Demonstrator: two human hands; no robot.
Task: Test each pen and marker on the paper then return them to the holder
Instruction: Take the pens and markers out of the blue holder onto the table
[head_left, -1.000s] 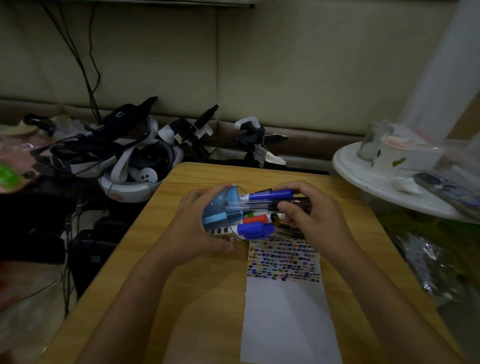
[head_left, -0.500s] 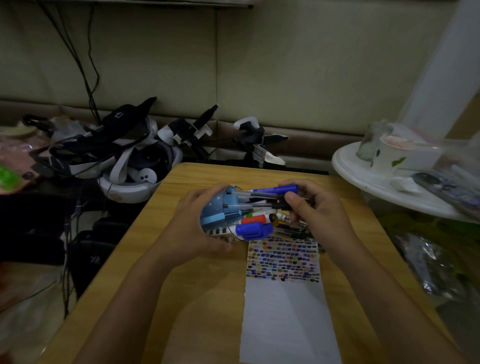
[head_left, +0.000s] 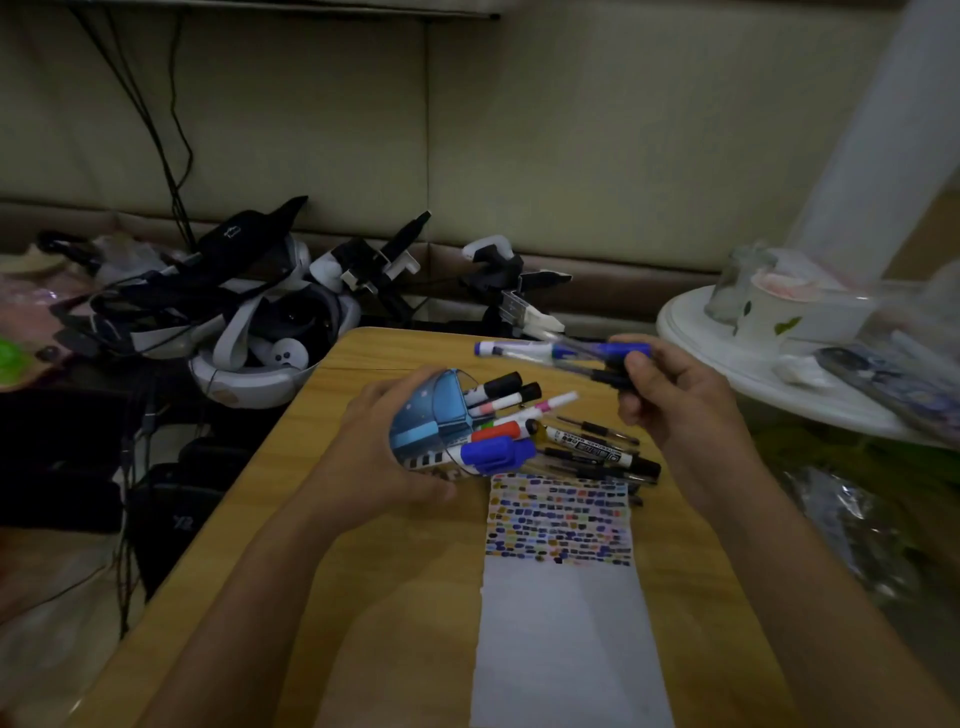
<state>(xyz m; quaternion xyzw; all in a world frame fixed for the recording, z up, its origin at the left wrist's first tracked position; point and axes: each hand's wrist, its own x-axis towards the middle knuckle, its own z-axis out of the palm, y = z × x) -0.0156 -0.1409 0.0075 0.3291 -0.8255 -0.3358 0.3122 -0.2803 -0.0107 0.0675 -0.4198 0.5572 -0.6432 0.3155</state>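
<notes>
Several clear-barrelled pens sat pinched in the right hand, right of centre; the left hand gripped the tipped blue printed holder, whose markers could spill onto the paper strip.

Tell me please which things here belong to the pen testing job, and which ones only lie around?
Belong to the job:
- holder, tipped, gripped by left hand
- pens held by right hand
- markers on the table
- paper with test marks

Only lying around:
- headsets
- cup on white round table
- cables
</notes>
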